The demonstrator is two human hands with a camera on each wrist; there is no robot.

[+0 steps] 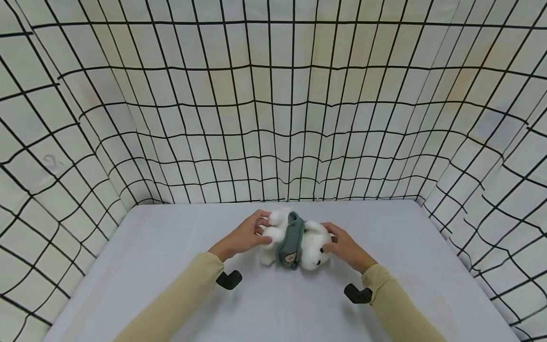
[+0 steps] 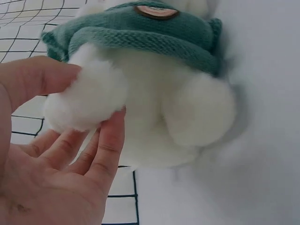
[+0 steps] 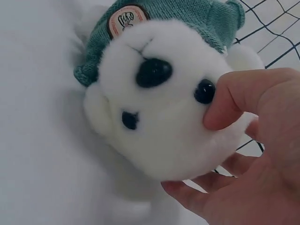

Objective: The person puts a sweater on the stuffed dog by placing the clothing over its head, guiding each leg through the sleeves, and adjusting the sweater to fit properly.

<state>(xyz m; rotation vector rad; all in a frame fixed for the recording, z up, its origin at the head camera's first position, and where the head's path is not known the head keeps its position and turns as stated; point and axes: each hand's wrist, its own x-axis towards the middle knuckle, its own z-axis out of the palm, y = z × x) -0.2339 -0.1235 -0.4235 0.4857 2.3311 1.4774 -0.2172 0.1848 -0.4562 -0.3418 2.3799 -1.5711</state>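
A white plush bear [image 1: 314, 247] in a green knitted sweater [image 1: 292, 240] lies on its side on the white table, its head toward the right. My left hand [image 1: 245, 233] grips one of its legs, and in the left wrist view the thumb and fingers close around that fluffy foot [image 2: 96, 93]. The other foot [image 2: 201, 110] hangs free of the hand. At the head end, my right hand [image 1: 346, 244] holds the bear's head [image 3: 164, 136], the thumb pressed beside one black eye [image 3: 205, 91]. A round patch [image 3: 127, 21] shows on the sweater.
The white tabletop [image 1: 273, 308] spreads around the bear. White walls with a black grid net [image 1: 290, 99] rise at the back and both sides. A black wrist device [image 1: 229, 280] sits by the left cuff, another [image 1: 358, 294] by the right.
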